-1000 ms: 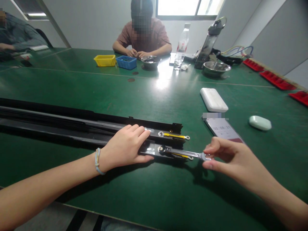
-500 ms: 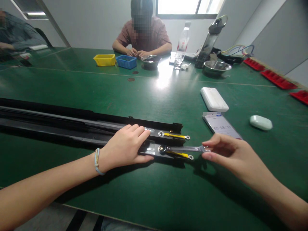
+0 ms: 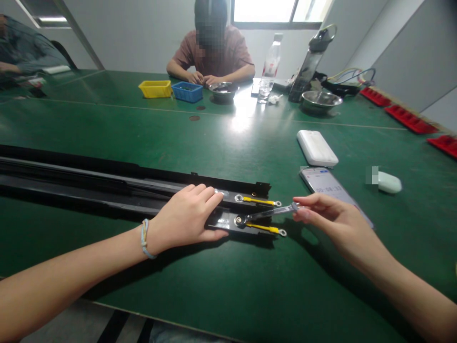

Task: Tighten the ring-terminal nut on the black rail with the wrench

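Note:
My left hand [image 3: 189, 213] is closed over a pair of long black metal rails [image 3: 143, 207], its thumb along the near edge and its fingers bent over the middle. Between thumb and fingertips, my right hand [image 3: 330, 216] pinches the outer end of a silver wrench [image 3: 269, 211]. The wrench's other end sits around a nut and bolt [image 3: 239, 220] on the nearer rail. Beneath it, a short yellow wire [image 3: 262, 227] with a ring terminal sticks out past the rail end. A second yellow wire [image 3: 260, 201] is fastened on the farther rail.
A phone [image 3: 333, 188] showing a timer lies beside my right hand, with a white power bank [image 3: 317, 147] behind it and a pale case [image 3: 389, 182] rightward. Farther back are yellow [image 3: 155, 89] and blue [image 3: 187, 93] bins, metal bowls, bottles and a seated person [image 3: 214, 52].
My right hand has swung the wrench's outer end away from me and slightly left, turning it about the bolt. My left hand stays in place.

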`<state>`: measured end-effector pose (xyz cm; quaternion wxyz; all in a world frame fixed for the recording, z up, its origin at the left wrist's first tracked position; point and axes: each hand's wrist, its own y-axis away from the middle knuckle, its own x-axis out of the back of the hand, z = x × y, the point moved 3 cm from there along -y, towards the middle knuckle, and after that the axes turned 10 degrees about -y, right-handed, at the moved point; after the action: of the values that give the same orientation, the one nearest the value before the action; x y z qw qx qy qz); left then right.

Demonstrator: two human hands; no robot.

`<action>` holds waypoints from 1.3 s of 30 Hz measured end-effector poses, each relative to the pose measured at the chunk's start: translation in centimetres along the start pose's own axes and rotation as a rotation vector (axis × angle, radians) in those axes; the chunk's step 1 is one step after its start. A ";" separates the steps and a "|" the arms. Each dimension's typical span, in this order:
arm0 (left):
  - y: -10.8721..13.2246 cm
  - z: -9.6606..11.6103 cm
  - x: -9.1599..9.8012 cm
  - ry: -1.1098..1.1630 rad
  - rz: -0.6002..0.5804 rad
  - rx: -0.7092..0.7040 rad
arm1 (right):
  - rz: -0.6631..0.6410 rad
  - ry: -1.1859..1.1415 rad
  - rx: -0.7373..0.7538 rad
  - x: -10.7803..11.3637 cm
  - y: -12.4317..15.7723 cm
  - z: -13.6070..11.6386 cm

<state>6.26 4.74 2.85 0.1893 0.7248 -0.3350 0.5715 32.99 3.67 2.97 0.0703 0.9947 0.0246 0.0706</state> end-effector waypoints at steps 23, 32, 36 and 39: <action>-0.6 0.6 0.0 0.015 0.013 -0.002 | -0.156 0.226 0.152 0.3 2.4 -1.3; -0.1 0.4 0.3 0.012 0.016 -0.005 | -0.012 0.153 0.127 0.5 0.8 -0.9; 0.2 0.2 0.3 0.013 0.014 0.001 | 0.015 0.140 0.106 0.0 0.7 -0.8; 0.3 0.2 0.4 0.018 0.005 0.000 | 0.009 0.130 0.114 -0.2 0.9 -1.1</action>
<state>6.23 4.34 3.14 0.1907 0.7189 -0.3351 0.5784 32.71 2.91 4.19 0.0113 0.9905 0.0287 0.1339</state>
